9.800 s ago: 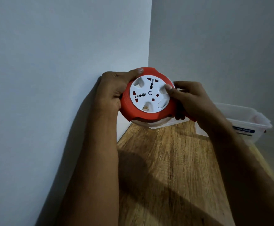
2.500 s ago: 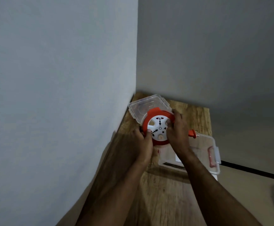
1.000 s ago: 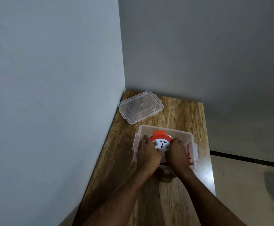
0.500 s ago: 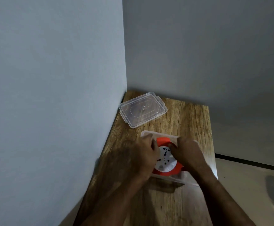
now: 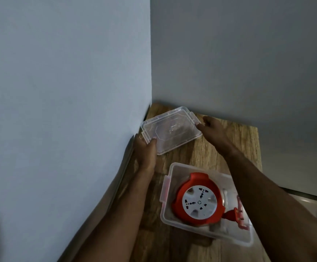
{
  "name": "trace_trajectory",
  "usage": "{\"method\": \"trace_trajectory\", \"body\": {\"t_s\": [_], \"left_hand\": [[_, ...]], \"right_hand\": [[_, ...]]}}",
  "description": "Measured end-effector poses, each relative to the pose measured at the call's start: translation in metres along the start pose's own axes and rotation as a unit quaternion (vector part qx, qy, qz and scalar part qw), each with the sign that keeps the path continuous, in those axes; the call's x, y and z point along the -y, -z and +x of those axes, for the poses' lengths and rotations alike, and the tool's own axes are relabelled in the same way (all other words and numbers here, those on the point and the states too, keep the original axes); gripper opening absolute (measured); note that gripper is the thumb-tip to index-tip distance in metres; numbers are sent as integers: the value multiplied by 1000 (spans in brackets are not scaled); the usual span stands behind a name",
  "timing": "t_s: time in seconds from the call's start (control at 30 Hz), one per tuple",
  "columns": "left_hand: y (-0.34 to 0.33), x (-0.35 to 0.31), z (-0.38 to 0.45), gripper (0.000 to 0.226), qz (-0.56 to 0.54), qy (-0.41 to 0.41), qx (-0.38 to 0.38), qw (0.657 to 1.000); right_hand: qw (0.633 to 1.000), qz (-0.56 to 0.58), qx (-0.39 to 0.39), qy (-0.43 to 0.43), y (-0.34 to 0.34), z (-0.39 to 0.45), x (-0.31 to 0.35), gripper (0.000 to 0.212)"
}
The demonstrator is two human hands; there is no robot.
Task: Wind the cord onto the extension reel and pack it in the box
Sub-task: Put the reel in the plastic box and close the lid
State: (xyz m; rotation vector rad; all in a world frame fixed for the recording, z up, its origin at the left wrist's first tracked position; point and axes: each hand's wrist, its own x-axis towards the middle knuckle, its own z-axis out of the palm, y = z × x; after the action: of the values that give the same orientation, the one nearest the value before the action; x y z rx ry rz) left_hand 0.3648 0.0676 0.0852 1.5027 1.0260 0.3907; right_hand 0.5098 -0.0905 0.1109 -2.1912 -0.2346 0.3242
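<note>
The red extension reel (image 5: 197, 202) with its white socket face lies flat inside the clear plastic box (image 5: 168, 186) on the wooden table. Its red plug (image 5: 233, 214) rests beside it in the box, and no loose cord shows. Further back lies the clear lid (image 5: 172, 129). My left hand (image 5: 146, 150) grips the lid's near left corner, thumb on top. My right hand (image 5: 210, 127) holds the lid's right edge by its clip.
The narrow wooden table (image 5: 206, 152) sits in a corner, with a wall (image 5: 59, 110) tight along its left side and another behind. Its right edge drops to a pale floor (image 5: 316, 205).
Both hands have let go of the reel, which stays in the box, and have reached back to take hold of the lid at its two sides.
</note>
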Motion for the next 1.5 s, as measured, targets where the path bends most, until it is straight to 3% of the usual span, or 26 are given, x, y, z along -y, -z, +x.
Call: {"method": "trace_trajectory", "body": {"t_s": [0.1, 0.37, 0.53, 0.73, 1.03, 1.1, 1.23, 1.3, 1.4, 1.5], "left_hand": [[-8, 6, 13, 64, -3, 20, 15, 1000], [-31, 21, 38, 79, -21, -37, 49, 998], [-30, 19, 38, 81, -38, -30, 72, 996], [-22, 5, 28, 83, -47, -43, 91, 994], [8, -25, 6, 43, -8, -85, 81, 993], [16, -32, -4, 26, -49, -88, 67, 993], [36, -38, -24, 29, -138, -48, 122, 982], [46, -40, -37, 25, -94, -92, 100, 986], [62, -38, -55, 43, -22, -178, 92, 979], [75, -34, -72, 54, -14, -210, 106, 972]], "right_hand": [[999, 20, 7, -32, -14, 22, -16, 65], [1000, 9, 24, 10, -34, 42, -36, 37], [999, 34, 2, 42, -30, 36, -36, 38], [994, 61, -44, 81, -16, 20, -19, 24], [984, 66, -124, 111, 17, -32, 5, 30], [982, 65, -126, 123, 24, -45, 4, 23], [976, 76, -133, 154, 42, -79, 1, 20], [971, 82, -142, 173, 51, -97, 0, 27], [967, 84, -172, 169, 65, -127, -5, 38], [965, 109, -167, 171, 77, -153, -17, 47]]}}
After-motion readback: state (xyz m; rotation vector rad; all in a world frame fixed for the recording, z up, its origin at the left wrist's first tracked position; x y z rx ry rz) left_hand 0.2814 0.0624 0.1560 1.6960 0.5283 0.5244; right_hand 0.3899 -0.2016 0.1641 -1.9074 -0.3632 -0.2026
